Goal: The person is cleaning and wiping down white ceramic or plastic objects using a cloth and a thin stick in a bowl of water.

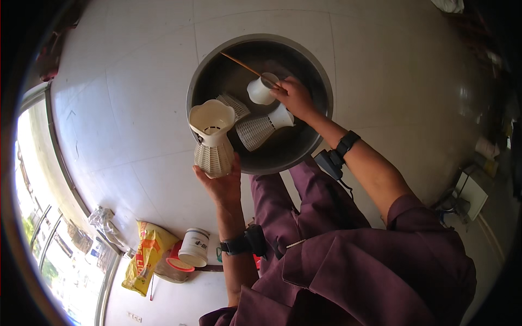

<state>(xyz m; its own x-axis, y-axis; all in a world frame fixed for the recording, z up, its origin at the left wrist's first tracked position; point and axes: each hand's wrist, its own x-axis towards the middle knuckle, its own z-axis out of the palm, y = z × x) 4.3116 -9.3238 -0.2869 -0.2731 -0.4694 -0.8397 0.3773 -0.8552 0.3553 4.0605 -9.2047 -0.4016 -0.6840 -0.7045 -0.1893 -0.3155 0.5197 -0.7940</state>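
Observation:
My left hand (222, 183) grips the woven lower part of a white vase (213, 142) with a wavy, flared rim. The vase is upright at the left edge of a large round dark basin (314, 138). In my right hand (294, 98) is a thin wooden stick (244, 66), which slants up and left over the basin. Beneath that hand a second white vase-like piece (259, 92) lies in the basin with its mouth up and tilted. Another white woven vase (263, 128) lies on its side below it. A further woven piece (233, 106) is partly hidden behind the held vase.
The basin rests over a pale tiled floor (138, 122). At the lower left are a yellow printed bag (147, 256), a white plastic bucket (195, 246), a red-rimmed container (178, 261) and a clear plastic bag (102, 220), near a bright window or doorway.

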